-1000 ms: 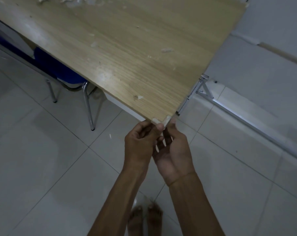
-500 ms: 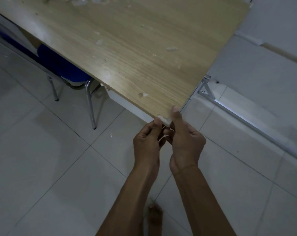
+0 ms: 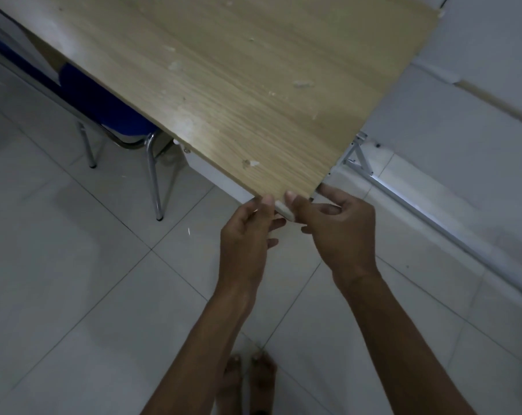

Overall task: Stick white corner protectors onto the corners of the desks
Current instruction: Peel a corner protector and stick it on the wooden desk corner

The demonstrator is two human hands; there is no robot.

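Note:
A wooden desk (image 3: 239,94) fills the upper middle, its near corner pointing toward me. A white corner protector (image 3: 283,210) sits on that corner. My left hand (image 3: 247,235) presses its left side with the thumb on the desk's edge. My right hand (image 3: 340,229) holds the right side, thumb on top of the desk and fingers along the right edge. Most of the protector is hidden behind my thumbs.
A blue chair (image 3: 110,115) with chrome legs stands under the desk on the left. A metal frame rail (image 3: 403,202) lies on the white tile floor at right. Small white scraps (image 3: 303,83) dot the desktop. My bare feet (image 3: 247,381) show below.
Both hands have spread slightly on the corner; my right hand has turned over, so its back faces up with the thumb on the desktop, and its fingers now reach along the right edge.

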